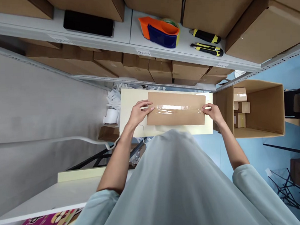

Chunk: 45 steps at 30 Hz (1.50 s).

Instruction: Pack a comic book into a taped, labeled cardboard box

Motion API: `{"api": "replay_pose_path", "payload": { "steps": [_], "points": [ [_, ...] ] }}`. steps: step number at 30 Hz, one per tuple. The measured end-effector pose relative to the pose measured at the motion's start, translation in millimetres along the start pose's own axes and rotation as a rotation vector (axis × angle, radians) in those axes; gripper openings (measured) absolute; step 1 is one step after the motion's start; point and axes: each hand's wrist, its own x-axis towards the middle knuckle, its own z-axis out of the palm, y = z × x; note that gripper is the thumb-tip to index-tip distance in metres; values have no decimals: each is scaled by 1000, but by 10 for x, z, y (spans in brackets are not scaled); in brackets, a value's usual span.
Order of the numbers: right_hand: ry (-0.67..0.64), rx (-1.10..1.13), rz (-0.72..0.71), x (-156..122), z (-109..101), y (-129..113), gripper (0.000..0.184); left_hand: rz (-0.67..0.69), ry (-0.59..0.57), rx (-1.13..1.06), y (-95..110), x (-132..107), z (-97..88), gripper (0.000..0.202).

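Observation:
A flat brown cardboard box point(175, 118) lies on a pale cream tabletop point(133, 96) in front of me. A shiny strip of clear tape point(173, 107) runs lengthwise along its top. My left hand point(139, 113) is closed at the box's left end, with thumb and forefinger on the edge by the tape. At the opposite end, my right hand point(212, 111) pinches the right edge, where the strip ends. Whether the right fingertips grip the tape's end or only the cardboard is too small to tell.
Above the table, a shelf holds an orange and blue tape dispenser point(161, 32), two utility knives point(207, 43), a black phone point(88, 23) and cardboard boxes. To the right stands an open carton point(265, 110) with small boxes inside. White paper rolls point(111, 116) lie left.

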Motion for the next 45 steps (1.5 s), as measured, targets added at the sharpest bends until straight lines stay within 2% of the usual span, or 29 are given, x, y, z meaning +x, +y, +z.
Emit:
{"api": "replay_pose_path", "payload": {
  "steps": [4,10,14,17,20,24,31,36,41,45],
  "points": [
    [-15,49,33,26,-5,-34,49,-119,-45,-66,26,59,-17,64],
    [-95,202,117,18,-58,-117,50,-216,-75,-52,85,115,-52,56],
    [-91,111,83,4,-51,-177,44,-175,-80,-17,111,111,-70,52],
    [-16,-98,61,19,23,-214,30,-149,-56,39,125,96,-33,49],
    [3,-295,66,47,108,-228,17,-143,-49,85,121,94,24,45],
    [5,-418,63,63,162,-213,17,-152,-39,98,95,123,86,42],
    [19,-380,30,67,161,-155,22,-122,-18,87,105,164,115,41],
    [49,-300,-26,79,162,-116,23,-153,48,100,251,128,148,40],
    [108,-230,-44,-35,101,-86,30,-140,86,128,413,20,71,36],
    [129,-201,-108,-102,53,-87,32,-100,134,189,415,-117,17,37]
  ]
}}
